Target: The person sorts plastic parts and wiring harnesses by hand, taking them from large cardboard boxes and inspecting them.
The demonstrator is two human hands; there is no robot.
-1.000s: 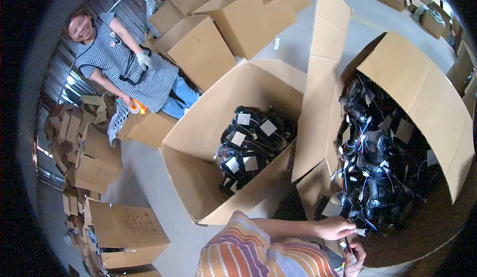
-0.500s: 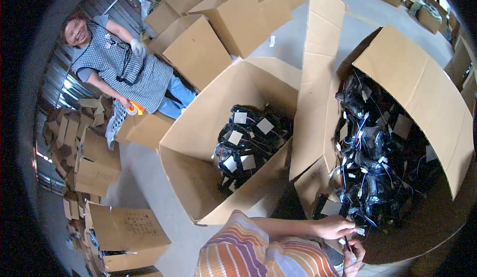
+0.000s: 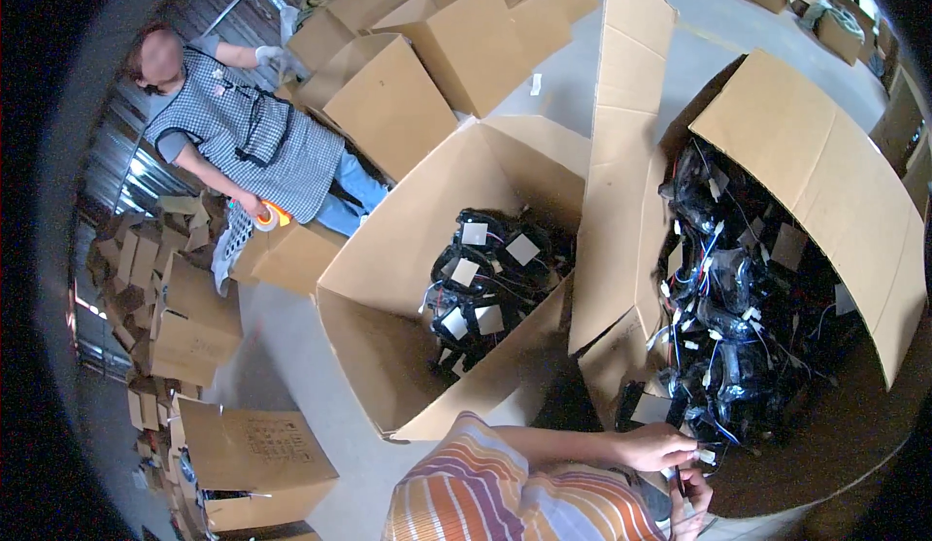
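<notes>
Near the right box (image 3: 815,186), left hand (image 3: 658,446) and right hand (image 3: 692,504) pinch a cable (image 3: 678,481) between them; black wires (image 3: 730,293) lie in that box and the left box (image 3: 398,259).

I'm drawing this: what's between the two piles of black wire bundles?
In the head view: the middle box's cardboard wall, then a tall upright cardboard flap.

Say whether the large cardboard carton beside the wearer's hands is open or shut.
Open: the cardboard carton has no closed top; black wire bundles show inside.
</notes>
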